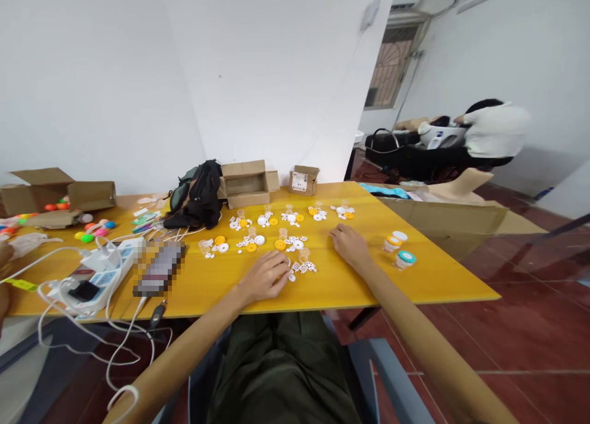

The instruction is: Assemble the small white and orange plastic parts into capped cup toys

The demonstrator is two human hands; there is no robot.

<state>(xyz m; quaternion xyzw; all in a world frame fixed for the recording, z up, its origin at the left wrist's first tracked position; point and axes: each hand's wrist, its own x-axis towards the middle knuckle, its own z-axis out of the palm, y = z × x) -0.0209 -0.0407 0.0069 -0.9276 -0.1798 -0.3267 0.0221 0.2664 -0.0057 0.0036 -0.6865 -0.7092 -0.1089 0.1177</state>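
My left hand (267, 275) is low over the table's near edge, its fingers bent together around a small white disc, of which only an edge shows at the fingertips. Just right of it are a clear small cup (304, 255) and small white dotted pieces (305, 267). An orange ring (280, 244) lies beyond its knuckles, beside a white disc (298, 244). My right hand (349, 244) rests on the tabletop with loosely bent fingers and nothing visible in it. Several similar groups of cups, rings, discs and pieces lie farther back in two rows.
Two lidded cups, one with a teal lid (406, 257), stand right of my right arm. Leftward are a blurred phone (159, 269), a power strip (110, 276) with cables, and a black backpack (198, 193). Cardboard boxes (249, 184) line the back. Another person (495, 129) sits far right.
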